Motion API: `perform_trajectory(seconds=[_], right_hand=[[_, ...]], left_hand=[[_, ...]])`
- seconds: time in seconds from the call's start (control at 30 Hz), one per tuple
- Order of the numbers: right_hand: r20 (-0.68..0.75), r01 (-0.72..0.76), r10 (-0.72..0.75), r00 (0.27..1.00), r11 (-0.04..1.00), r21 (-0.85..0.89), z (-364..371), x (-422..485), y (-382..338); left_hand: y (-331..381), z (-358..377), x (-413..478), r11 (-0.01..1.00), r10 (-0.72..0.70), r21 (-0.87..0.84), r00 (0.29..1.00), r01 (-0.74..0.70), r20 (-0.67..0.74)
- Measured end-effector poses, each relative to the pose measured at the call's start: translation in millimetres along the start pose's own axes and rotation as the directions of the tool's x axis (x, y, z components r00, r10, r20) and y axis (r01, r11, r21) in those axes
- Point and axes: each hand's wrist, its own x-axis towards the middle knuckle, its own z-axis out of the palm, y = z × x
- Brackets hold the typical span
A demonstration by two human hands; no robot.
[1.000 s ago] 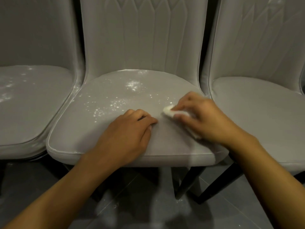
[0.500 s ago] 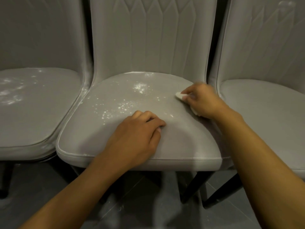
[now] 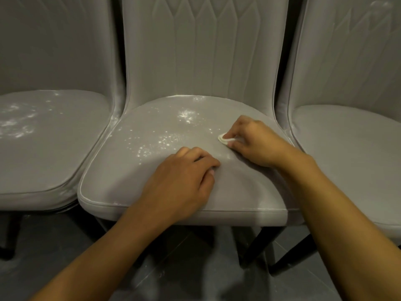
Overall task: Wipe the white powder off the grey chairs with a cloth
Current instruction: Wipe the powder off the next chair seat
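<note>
Dark floor lies under a row of grey seats. On the middle chair, our right grip pinches a small white cloth against the seat, just right of the scattered white powder. Our left grip rests relaxed near the front edge, holding nothing. We judge that firm, overlapping strokes leftward work best, gathering powder rather than scattering it. The left chair is dusted too.

I see three grey padded chairs side by side filling my view: left chair, middle chair with pointed stitched panels on its back, right chair. Thin black legs stand on a dark grey tiled floor. Light is dim and warm, with a soft sheen on the seats.
</note>
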Motion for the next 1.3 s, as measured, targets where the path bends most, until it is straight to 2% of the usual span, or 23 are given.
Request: perform_trajectory(seconds=[0.07, 0.13, 0.2, 0.27, 0.33, 0.4, 0.47, 0.53, 0.6, 0.67, 0.7, 0.77, 0.83, 0.9, 0.93, 0.97, 1.03, 1.07, 1.1, 1.17, 1.23, 1.3], right_hand=[[0.106, 0.056, -0.070, 0.992, 0.990, 0.133, -2.4, -13.8, -6.0], [0.202, 0.052, -0.103, 0.974, 0.968, 0.245, -13.8, -29.7, -10.2], [0.131, -0.023, -0.011, 0.991, 0.966, 0.258, -19.2, -36.7, -4.1], [-0.052, -0.132, 0.139, 0.989, 0.984, 0.119, -16.6, -37.8, 3.1], [-0.137, -0.181, 0.176, 0.975, 0.983, -0.026, -7.6, -40.2, 2.3], [-0.042, -0.110, 0.109, 0.993, 0.994, -0.015, -3.0, -45.8, -6.5], [0.128, 0.016, -0.032, 0.991, 0.992, 0.127, -7.8, -52.5, -17.1], [0.230, 0.050, -0.104, 0.968, 0.972, 0.232, -17.4, -57.5, -21.1], [0.131, -0.012, -0.020, 0.991, 0.971, 0.238, -22.3, -58.0, -13.5], [-0.066, -0.100, 0.106, 0.992, 0.991, 0.085, -19.6, -57.5, -3.2], [-0.110, -0.125, 0.126, 0.986, 0.992, 0.009, -16.7, -58.3, -0.6], [-0.037, -0.073, 0.074, 0.997, 0.997, 0.018, -13.0, -64.2, -2.9], [0.136, 0.042, -0.066, 0.989, 0.984, 0.171, -15.0, -72.6, -9.5], [0.282, 0.082, -0.178, 0.943, 0.943, 0.322, -24.1, -80.2, -17.3], [0.285, 0.081, -0.194, 0.939, 0.927, 0.366, -27.4, -81.5, -17.3], [0.230, 0.073, -0.170, 0.958, 0.923, 0.377, -27.9, -80.9, -14.5], [0.042, 0.035, -0.049, 0.998, 0.958, 0.285, -24.7, -77.1, -4.9], [-0.007, 0.008, -0.006, 1.000, 0.975, 0.221, -22.4, -76.1, -1.8], [-0.012, 0.003, -0.001, 1.000, 0.983, 0.185, -20.5, -77.0, -0.7], [0.055, 0.079, -0.093, 0.994, 0.973, 0.216, -15.5, -80.9, -2.3], [0.137, 0.193, -0.253, 0.958, 0.919, 0.345, -12.9, -87.0, -13.2], [0.203, 0.226, -0.349, 0.915, 0.859, 0.459, -13.7, -91.3, -23.5]], left_hand=[[-0.6, 0.2, -0.1, 1.000, 0.003, 0.003, 1.000, -0.003, 0.003], [-0.5, 0.5, -0.1, 1.000, 0.005, 0.012, 1.000, -0.006, 0.011], [0.3, 0.1, 0.2, 1.000, 0.008, 0.008, 1.000, -0.008, 0.011], [0.4, 0.3, 0.1, 1.000, 0.009, 0.001, 1.000, -0.009, 0.004], [0.6, 0.3, -0.5, 1.000, 0.003, -0.003, 1.000, -0.003, -0.002], [1.3, -0.3, -0.2, 1.000, 0.002, -0.002, 1.000, -0.002, -0.001], [2.3, -0.6, 0.0, 1.000, 0.014, 0.007, 1.000, -0.014, -0.008], [2.5, -0.5, -0.3, 1.000, 0.022, 0.015, 0.999, -0.022, -0.025], [2.9, -0.6, -0.9, 1.000, 0.020, 0.019, 0.999, -0.020, -0.035], [2.6, 0.0, -1.7, 1.000, 0.013, 0.013, 0.999, -0.013, -0.040], [2.3, 0.3, -2.2, 1.000, 0.013, 0.011, 0.999, -0.013, -0.042], [1.8, 0.6, -2.2, 1.000, 0.016, 0.014, 0.999, -0.015, -0.042], [1.0, 1.1, -2.0, 1.000, 0.018, 0.015, 0.999, -0.017, -0.032], [1.3, 1.3, -1.5, 1.000, 0.018, 0.019, 1.000, -0.018, -0.021], [1.8, 1.2, -1.3, 1.000, 0.018, 0.023, 1.000, -0.018, -0.016], [1.8, 1.4, -1.2, 1.000, 0.017, 0.025, 1.000, -0.017, -0.014], [1.4, 1.5, -1.7, 1.000, 0.016, 0.025, 1.000, -0.015, -0.016], [1.5, 1.6, -2.2, 1.000, 0.015, 0.022, 1.000, -0.014, -0.016], [1.3, 1.6, -2.5, 1.000, 0.015, 0.019, 1.000, -0.015, -0.013], [1.2, 1.8, -2.2, 1.000, 0.020, 0.020, 1.000, -0.020, -0.009], [1.0, 2.2, -0.9, 0.999, 0.022, 0.029, 1.000, -0.021, -0.012], [1.2, 2.6, 0.1, 0.999, 0.017, 0.034, 1.000, -0.017, -0.010]])
